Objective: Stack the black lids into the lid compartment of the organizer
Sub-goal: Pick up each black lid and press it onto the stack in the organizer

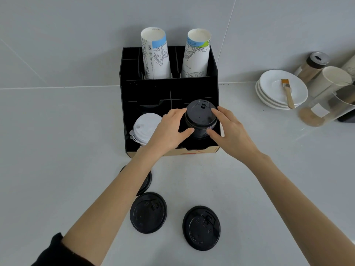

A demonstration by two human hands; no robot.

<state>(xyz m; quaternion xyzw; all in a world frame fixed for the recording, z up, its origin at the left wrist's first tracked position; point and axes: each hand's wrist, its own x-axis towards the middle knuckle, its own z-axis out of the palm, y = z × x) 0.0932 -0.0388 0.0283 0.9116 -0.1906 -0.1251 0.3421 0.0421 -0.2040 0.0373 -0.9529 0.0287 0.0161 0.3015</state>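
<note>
A stack of black lids [200, 117] stands in the front right compartment of the black organizer [169, 87]. My left hand [169, 129] grips the stack from the left and my right hand [228, 131] from the right, fingers around its sides. On the counter in front lie loose black lids: one [148, 212] near the centre, one [201, 228] to its right, and one [147, 181] mostly hidden under my left forearm.
White lids [143, 127] fill the front left compartment. Two stacks of paper cups [155, 54] stand in the organizer's back row. At the right sit stacked white saucers [276, 91] with a brush [287, 93], plus jars [315, 64] and a cup by the wall.
</note>
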